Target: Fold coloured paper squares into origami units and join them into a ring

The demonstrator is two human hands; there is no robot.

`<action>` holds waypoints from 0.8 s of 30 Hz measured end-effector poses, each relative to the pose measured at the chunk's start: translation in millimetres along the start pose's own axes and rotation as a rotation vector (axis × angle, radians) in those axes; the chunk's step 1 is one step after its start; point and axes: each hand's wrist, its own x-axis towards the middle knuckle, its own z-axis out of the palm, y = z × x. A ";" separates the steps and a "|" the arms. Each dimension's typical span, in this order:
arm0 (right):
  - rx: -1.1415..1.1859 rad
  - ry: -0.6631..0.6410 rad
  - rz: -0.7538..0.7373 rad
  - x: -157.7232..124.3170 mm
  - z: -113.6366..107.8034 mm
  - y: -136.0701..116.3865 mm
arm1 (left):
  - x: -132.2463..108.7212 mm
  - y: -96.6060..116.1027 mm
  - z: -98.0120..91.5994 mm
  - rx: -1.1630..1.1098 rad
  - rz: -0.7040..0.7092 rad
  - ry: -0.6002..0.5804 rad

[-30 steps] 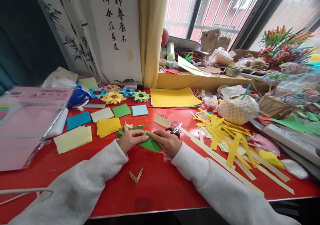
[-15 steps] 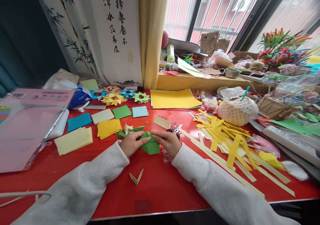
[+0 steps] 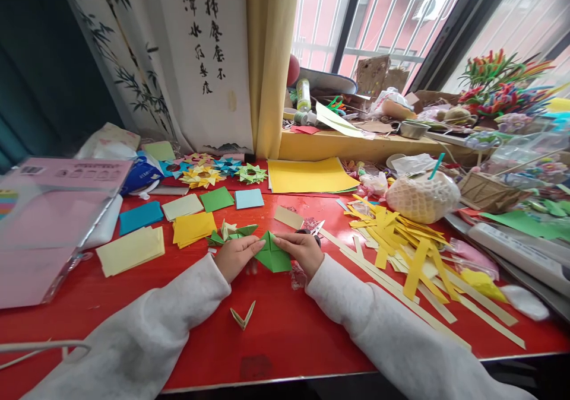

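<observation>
Between my two hands is a partly folded sheet of green paper point(image 3: 275, 257), its peak pointing up and creases showing. My left hand point(image 3: 239, 256) pinches its left edge between thumb and fingers. On the opposite side my right hand point(image 3: 303, 251) grips the upper right edge. Folded green and cream paper pieces point(image 3: 231, 231) lie just behind my left hand. Nearer the table's front rests a small V-shaped folded cream piece point(image 3: 243, 317). Scissors point(image 3: 315, 231) with dark handles lie partly hidden behind my right hand.
Stacks of yellow point(image 3: 194, 229), cream point(image 3: 130, 250) and blue paper point(image 3: 141, 217) lie left on the red table point(image 3: 285, 340). Finished paper stars point(image 3: 252, 174) sit at the back. Paper strips point(image 3: 414, 257) spread over the right, beside a net-wrapped cup point(image 3: 422, 197). A plastic packet point(image 3: 57, 234) stands far left.
The green paper has shifted slightly right and opened out, showing more of its face. My left thumb has slid from its middle to its left edge.
</observation>
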 end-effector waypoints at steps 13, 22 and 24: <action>-0.092 0.103 0.023 -1.3 2.8 -0.4 | -1.7 1.8 1.9 0.246 0.070 -0.005; -0.387 0.005 -0.088 -5.1 4.4 -0.5 | 0.6 4.2 -1.3 0.074 0.129 0.130; -0.316 0.026 -0.107 -4.9 5.6 -3.9 | 0.7 4.9 -4.0 -0.034 0.090 0.149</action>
